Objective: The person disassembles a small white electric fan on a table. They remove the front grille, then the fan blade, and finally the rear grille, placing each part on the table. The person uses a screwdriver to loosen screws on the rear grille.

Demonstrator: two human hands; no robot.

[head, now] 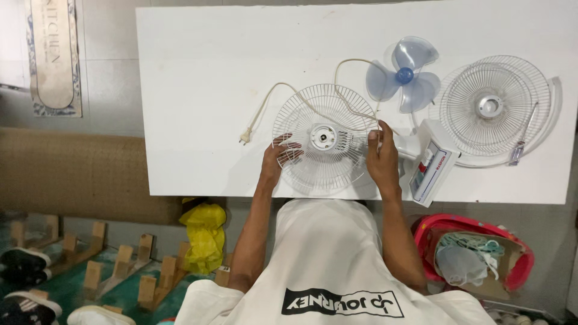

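A round white wire fan grille (325, 114) with the motor hub (324, 137) at its middle lies on the white table (198, 90). My left hand (278, 157) grips the grille's left rim, fingers hooked through the wires. My right hand (381, 157) holds the right rim, thumb up along the edge. A cream power cord with a plug (245, 136) runs from the grille across the table. A pale blue three-blade fan propeller (404, 76) lies just beyond the grille to the right.
A second white grille with its ring (490, 105) lies at the table's right, a screwdriver (521, 144) beside it. The white fan base with control panel (432, 168) sits at the front edge. On the floor are a red basket (475, 253), a yellow bag (205, 232), and wooden pieces.
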